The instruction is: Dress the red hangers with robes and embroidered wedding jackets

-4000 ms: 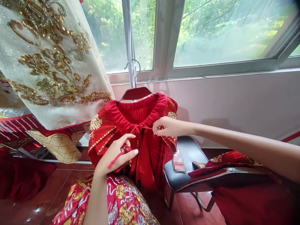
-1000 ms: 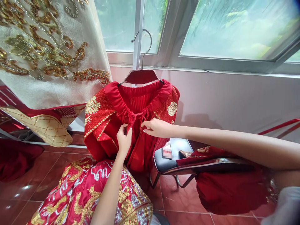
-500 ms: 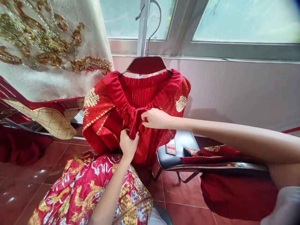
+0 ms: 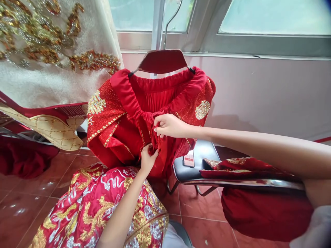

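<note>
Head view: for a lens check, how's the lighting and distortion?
Head view: the window is bright and washed out, glare spots mark the floor tiles, the wall carries a shadow, the wide lens bends lines; the red garment looks sharp.

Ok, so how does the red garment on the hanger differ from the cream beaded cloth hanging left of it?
The red garment is deep red with gold glitter panels, while the cream beaded cloth is off-white with scrolls of gold and silver beads. The red garment is held at its front by the left hand and right hand, but no hand touches the cream beaded cloth. Both carry gold decoration and some red, which on the cloth is a lower edge.
</note>
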`<state>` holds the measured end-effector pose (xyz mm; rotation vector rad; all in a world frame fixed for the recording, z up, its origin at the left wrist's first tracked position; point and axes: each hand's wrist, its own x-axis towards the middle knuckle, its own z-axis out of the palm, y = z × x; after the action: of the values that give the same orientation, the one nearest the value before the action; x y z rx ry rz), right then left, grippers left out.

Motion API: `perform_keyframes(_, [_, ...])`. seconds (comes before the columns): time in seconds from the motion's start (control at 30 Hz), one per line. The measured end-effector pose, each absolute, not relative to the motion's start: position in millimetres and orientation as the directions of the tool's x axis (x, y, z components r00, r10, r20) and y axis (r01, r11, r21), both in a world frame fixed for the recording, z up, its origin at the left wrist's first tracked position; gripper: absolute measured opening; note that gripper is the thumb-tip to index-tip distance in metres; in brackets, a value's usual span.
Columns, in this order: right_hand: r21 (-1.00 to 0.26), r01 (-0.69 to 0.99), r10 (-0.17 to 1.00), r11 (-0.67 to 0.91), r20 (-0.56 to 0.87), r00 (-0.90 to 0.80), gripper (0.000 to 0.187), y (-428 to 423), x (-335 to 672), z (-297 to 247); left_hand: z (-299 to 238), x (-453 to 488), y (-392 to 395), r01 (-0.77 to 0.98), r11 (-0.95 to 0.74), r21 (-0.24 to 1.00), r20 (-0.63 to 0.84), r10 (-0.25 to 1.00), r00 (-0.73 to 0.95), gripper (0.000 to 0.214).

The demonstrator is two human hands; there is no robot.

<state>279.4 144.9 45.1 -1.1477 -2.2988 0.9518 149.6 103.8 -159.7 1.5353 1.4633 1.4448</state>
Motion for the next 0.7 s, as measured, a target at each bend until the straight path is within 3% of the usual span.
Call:
perform_keyframes(0.1, [-0.784, 0.493, 0.813, 0.376, 0.024, -0.582, 0.003, 148, 279, 37, -164, 153, 103, 0.309, -0.228, 0.923, 0.289, 0.942, -0.168, 0.013])
perform_keyframes(0.17, [-0.724, 0.563, 0.831, 0.399, 0.026, -0.556, 0.003, 147, 277, 34, -166, 153, 103, 0.308, -0.228, 0.924, 0.286, 0.945, -0.158, 0.014])
perform_keyframes(0.23, [-0.513, 0.737, 0.875, 0.44, 0.057, -0.482, 0.016, 139, 274, 33, -167, 151, 104, 0.306, -0.227, 0.924, 0.283, 0.947, -0.15, 0.017])
perform_keyframes(0.3, [-0.209, 0.863, 0.888, 0.46, 0.102, -0.448, 0.033, 127, 270, 32, -166, 149, 103, 0.298, -0.227, 0.927, 0.278, 0.951, -0.139, 0.015])
perform_keyframes(0.37, [0.026, 0.853, 0.847, 0.521, 0.105, -0.52, 0.038, 115, 266, 29, -163, 148, 102, 0.278, -0.228, 0.933, 0.271, 0.954, -0.127, 0.012])
perform_keyframes(0.47, [0.197, 0.774, 0.775, 0.602, 0.088, -0.625, 0.031, 106, 268, 19, -158, 151, 98, 0.236, -0.23, 0.944, 0.266, 0.955, -0.132, 0.012])
perform_keyframes(0.6, [0.278, 0.687, 0.694, 0.671, 0.089, -0.714, 0.035, 110, 277, 4, -152, 156, 94, 0.174, -0.242, 0.954, 0.267, 0.954, -0.136, 0.013])
perform_keyframes(0.7, [0.159, 0.702, 0.706, 0.694, 0.036, -0.707, 0.032, 112, 280, -7, -146, 155, 92, 0.117, -0.259, 0.959, 0.274, 0.952, -0.138, 0.015])
